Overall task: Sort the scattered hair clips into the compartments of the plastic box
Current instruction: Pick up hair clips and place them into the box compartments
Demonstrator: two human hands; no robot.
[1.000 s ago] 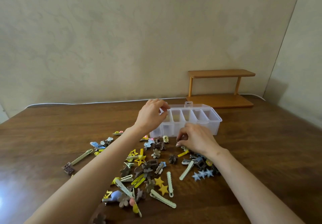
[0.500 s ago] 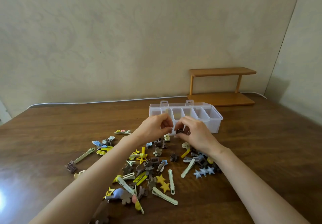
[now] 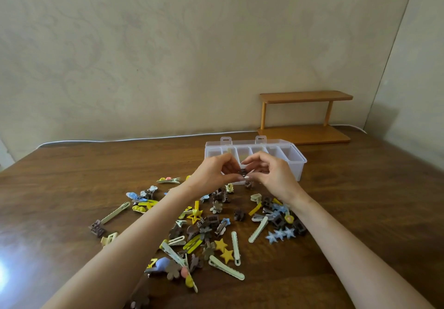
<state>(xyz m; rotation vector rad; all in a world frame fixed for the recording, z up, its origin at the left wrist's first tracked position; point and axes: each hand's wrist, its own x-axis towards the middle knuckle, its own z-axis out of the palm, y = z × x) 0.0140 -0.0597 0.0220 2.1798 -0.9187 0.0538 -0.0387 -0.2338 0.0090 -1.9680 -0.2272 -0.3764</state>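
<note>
Bare wooden table [image 3: 360, 200] right of plastic box [image 3: 299, 162]; both hands [image 3: 242, 174] pinching one small brown clip [image 3: 243, 172].

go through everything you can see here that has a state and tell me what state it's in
plastic box: open, lid back.
small brown clip: lifted, pinched by both hands.
left hand: grip closed on clip.
right hand: grip closed on clip.
hair clips: scattered, unsorted on table.
wooden shelf: upright.
</note>
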